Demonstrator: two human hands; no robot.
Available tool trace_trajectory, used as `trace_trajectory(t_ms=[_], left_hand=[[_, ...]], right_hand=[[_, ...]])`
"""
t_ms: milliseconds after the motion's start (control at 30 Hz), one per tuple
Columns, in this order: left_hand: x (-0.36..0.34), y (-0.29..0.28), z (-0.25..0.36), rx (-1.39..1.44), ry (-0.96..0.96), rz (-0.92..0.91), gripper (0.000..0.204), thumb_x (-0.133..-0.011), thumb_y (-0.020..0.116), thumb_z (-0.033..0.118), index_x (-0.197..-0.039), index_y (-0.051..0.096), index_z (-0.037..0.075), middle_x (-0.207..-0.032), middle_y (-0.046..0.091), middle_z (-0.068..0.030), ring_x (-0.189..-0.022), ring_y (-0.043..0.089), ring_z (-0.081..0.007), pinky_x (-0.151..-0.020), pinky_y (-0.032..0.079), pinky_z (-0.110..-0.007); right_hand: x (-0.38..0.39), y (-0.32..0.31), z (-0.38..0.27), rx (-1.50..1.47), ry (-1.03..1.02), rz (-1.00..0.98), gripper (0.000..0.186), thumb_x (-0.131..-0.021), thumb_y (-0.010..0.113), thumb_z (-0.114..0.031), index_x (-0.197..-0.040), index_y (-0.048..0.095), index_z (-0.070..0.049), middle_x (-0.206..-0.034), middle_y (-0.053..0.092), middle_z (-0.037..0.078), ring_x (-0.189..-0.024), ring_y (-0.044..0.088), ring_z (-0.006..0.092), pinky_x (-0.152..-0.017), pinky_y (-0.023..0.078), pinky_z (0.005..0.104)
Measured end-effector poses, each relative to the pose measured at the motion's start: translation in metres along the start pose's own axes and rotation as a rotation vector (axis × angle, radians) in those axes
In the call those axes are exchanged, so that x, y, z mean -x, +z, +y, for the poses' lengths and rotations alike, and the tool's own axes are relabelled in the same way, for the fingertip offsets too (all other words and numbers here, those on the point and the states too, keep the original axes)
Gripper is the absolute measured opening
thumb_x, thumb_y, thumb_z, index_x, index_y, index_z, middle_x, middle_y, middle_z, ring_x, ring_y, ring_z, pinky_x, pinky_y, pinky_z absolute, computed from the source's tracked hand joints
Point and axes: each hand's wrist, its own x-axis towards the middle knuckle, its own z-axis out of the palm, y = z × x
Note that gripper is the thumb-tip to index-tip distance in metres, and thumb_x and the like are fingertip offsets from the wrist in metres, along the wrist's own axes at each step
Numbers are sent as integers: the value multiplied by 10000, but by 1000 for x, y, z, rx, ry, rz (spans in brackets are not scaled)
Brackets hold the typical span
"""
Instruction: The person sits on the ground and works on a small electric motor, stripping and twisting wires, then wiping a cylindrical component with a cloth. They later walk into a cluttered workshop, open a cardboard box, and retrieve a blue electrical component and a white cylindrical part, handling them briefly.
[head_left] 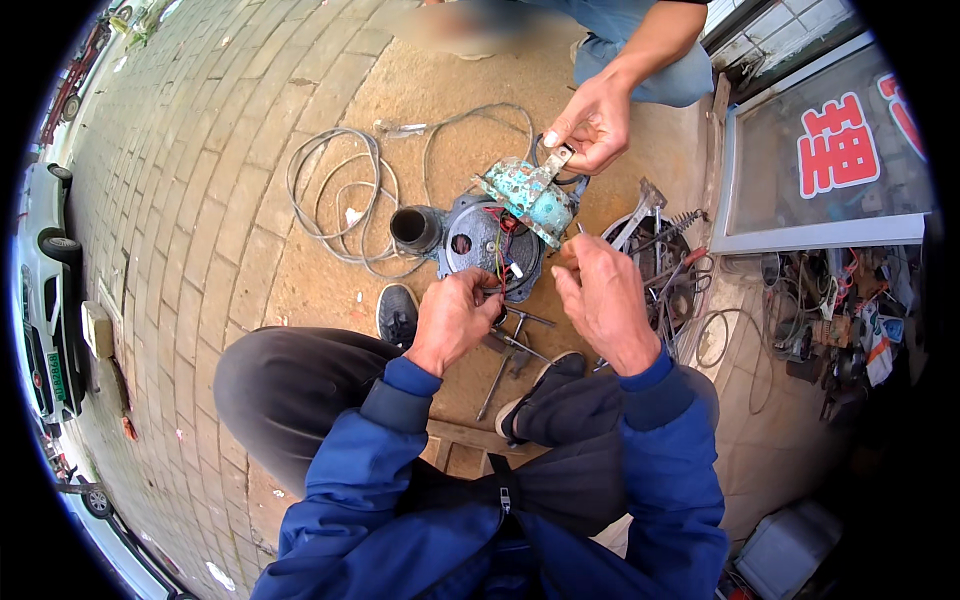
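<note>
A grey-blue water pump [470,240] with a black pipe outlet [412,228] lies on the ground in front of my knees. My left hand [455,318] pinches thin coloured wires [500,262] that run out of the pump. Just to their right, my right hand [600,295] is closed on what looks like a wire end. Above, another person's hand [592,125] holds a corroded turquoise cover [530,195] by a metal tab, tilted over the pump.
A grey cable [340,195] lies coiled on the paving left of the pump. Metal tools [510,345] rest between my shoes. Springs and scrap parts [660,240] pile to the right beside a glass door [830,150]. Parked cars [40,300] stand far left.
</note>
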Motion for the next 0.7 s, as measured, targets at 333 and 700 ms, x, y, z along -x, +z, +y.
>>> trace_trajectory(t_ms=[333,700], left_hand=[[3,12,-7,184,2,32,165,-840,699,162,-923,729,23,-729,697,-157,-673,696,-263,-640,525,-368],[-16,21,-19,637,-45,-21,178,-937,634,123,-940,661,-53,-670,600,-6,-603,497,-50,-516,404,-275]], right_hand=[[13,55,-4,-224,159,-36,229,-953,584,-169,-835,574,27,-701,590,256,-701,608,465,-614,452,507],[16,59,12,-392,270,-77,219,-955,548,-162,-858,608,25,-696,625,212,-655,630,390,-614,465,449]])
